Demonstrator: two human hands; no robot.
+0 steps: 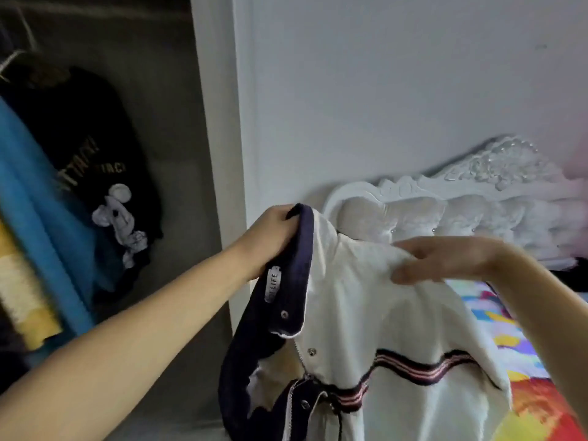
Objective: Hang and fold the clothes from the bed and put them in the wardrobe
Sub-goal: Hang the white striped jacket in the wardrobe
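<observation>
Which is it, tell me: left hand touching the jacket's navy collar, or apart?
Touching. The head view shows the left hand curled round the navy collar of the white jacket.

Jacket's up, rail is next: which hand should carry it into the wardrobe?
Probably the left hand: it grips the white jacket by its navy collar, nearest the open wardrobe. The right hand only rests on the shoulder.
</observation>
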